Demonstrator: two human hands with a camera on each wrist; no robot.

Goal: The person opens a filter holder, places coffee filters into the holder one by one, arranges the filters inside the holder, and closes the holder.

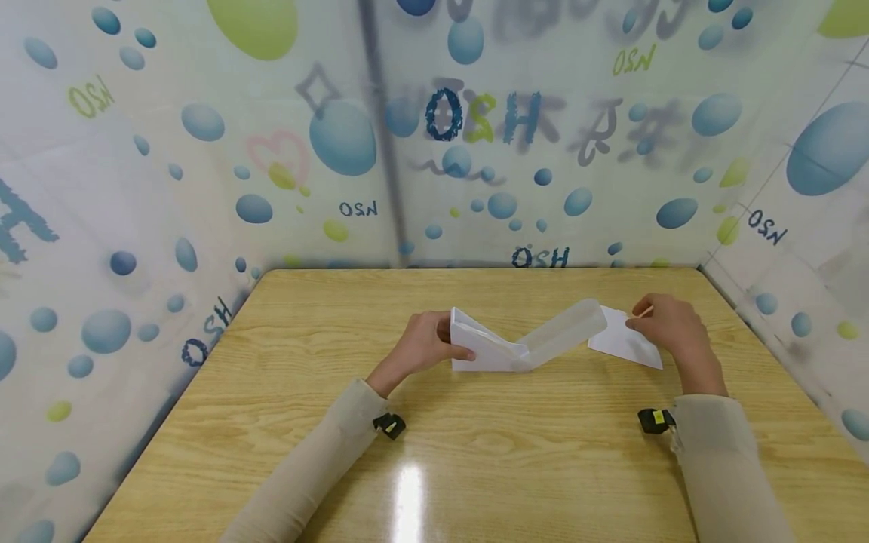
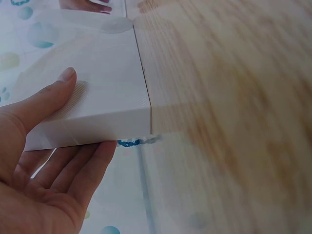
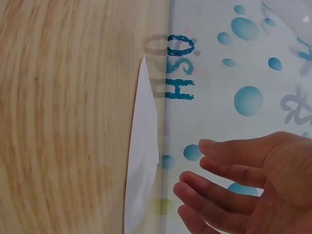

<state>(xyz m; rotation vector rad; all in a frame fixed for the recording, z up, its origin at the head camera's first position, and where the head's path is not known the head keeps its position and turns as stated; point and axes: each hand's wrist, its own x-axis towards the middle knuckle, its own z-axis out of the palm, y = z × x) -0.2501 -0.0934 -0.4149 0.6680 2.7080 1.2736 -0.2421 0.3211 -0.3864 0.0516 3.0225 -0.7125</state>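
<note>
My left hand (image 1: 428, 343) grips one end of a white box (image 1: 485, 351) standing on the table, its side sloping down to the right. In the left wrist view the thumb (image 2: 58, 95) presses on the broad face and the other fingers reach under the end. From the box's low end a translucent, trough-like piece (image 1: 563, 332) angles up to the right. A white sheet of paper (image 1: 624, 341) lies behind that piece's raised end. Beside the sheet is my right hand (image 1: 668, 324), its fingers (image 3: 226, 170) apart and loosely bent, with nothing between them in the right wrist view.
The wooden table (image 1: 475, 467) runs up to a printed cloth backdrop (image 1: 421, 188) with blue and green spots. Similar cloth hangs at both sides. Each sleeve carries a small black device (image 1: 390, 424) near the cuff.
</note>
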